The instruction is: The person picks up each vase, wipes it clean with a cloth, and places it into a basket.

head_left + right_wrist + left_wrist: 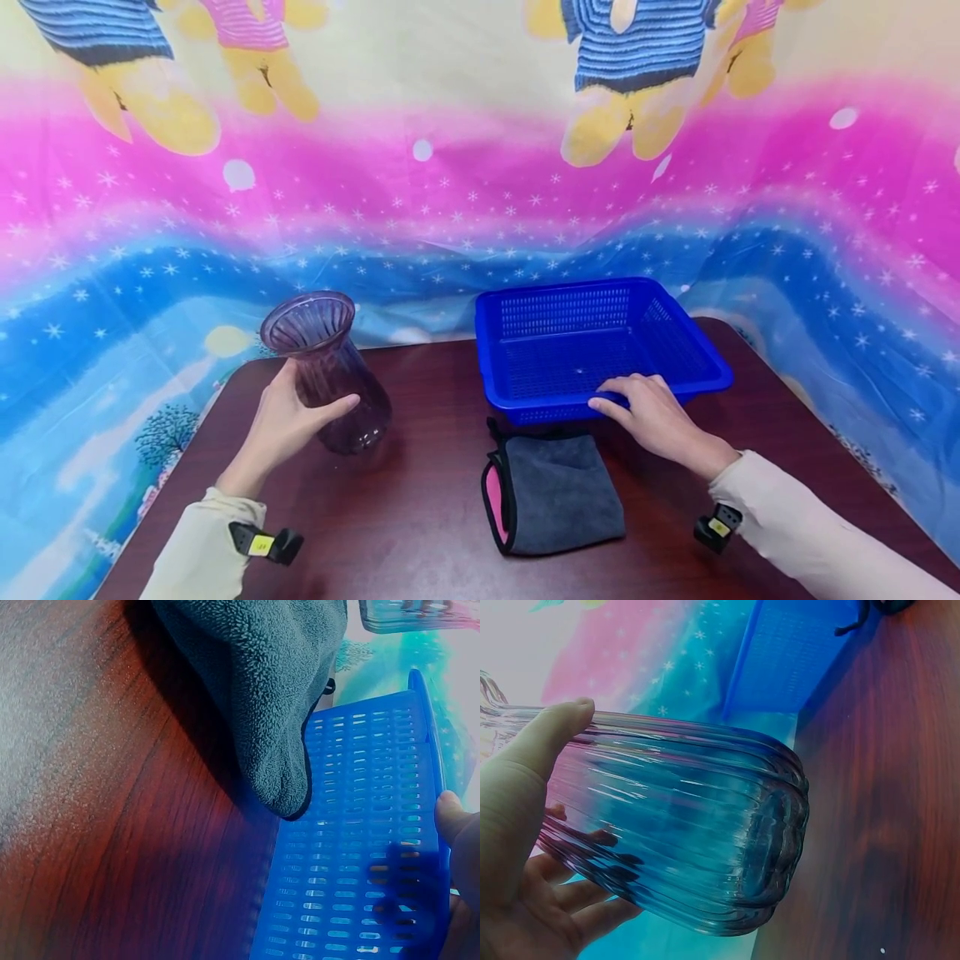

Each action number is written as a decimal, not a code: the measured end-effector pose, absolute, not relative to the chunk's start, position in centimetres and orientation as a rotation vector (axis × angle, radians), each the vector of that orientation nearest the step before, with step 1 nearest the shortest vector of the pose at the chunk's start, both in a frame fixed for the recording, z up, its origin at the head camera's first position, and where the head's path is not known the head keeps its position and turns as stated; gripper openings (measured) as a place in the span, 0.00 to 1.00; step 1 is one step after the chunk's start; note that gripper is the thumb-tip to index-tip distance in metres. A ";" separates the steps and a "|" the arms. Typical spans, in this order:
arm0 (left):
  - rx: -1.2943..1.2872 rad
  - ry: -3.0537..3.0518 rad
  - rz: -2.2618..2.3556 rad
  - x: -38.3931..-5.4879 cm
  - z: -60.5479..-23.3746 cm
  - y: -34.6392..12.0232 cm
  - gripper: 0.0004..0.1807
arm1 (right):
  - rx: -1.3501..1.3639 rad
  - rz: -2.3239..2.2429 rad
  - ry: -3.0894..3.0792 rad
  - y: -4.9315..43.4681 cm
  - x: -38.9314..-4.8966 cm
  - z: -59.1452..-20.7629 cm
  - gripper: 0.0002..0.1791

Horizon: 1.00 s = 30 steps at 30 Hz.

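My left hand (288, 417) grips a ribbed, purple-tinted glass vase (341, 392) round its body, thumb on the near side. The vase tilts, with its flared mouth leaning left; whether its base touches the table cannot be told. In the left wrist view, the clear ribbed body of the vase (682, 817) lies between thumb and fingers. My right hand (652, 417) pinches the front rim of a blue plastic basket (491, 367), thumb outside. The right wrist view shows the slotted basket wall (352, 802) and the thumb at its rim.
A folded grey cloth (562, 496) with black edging and a pink inner side lies in front of the basket. Everything is on a dark reddish-brown wooden table (420, 525). A printed curtain (450, 192) hangs behind and at both sides.
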<state>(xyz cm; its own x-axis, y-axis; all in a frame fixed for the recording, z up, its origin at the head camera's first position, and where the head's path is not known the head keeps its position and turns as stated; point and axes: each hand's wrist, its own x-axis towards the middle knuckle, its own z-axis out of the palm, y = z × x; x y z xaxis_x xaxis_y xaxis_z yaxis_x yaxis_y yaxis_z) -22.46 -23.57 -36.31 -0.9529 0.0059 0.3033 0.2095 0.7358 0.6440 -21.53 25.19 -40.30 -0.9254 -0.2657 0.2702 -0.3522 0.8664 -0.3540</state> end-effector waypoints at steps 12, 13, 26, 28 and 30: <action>-0.246 -2.586 -1.049 -23.4 -35.2 -21.9 0.46 | 0.475 0.600 -2.819 25.2 -21.5 -40.3 0.18; -0.249 -2.584 -1.051 -23.4 -35.1 -21.8 0.46 | 0.475 0.599 -2.820 25.2 -21.5 -40.3 0.18; -0.248 -2.587 -1.062 -24.2 -33.8 -19.6 0.50 | 0.472 0.598 -2.820 25.3 -21.6 -40.4 0.18; -0.256 -2.582 -1.060 -24.3 -33.6 -19.2 0.50 | 0.473 0.602 -2.822 25.2 -21.6 -40.3 0.19; -0.262 -2.576 -1.056 -24.4 -33.5 -18.9 0.51 | 0.472 0.604 -2.824 25.3 -21.7 -40.3 0.19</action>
<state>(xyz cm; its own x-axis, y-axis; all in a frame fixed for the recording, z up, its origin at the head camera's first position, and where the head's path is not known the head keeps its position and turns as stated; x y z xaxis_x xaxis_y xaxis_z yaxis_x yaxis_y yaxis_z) -24.44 -18.86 -33.46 -0.9241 0.0398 0.3800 0.2951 0.7061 0.6437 -21.68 25.26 -40.28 -0.9254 -0.2636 0.2724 -0.3520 0.8643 -0.3593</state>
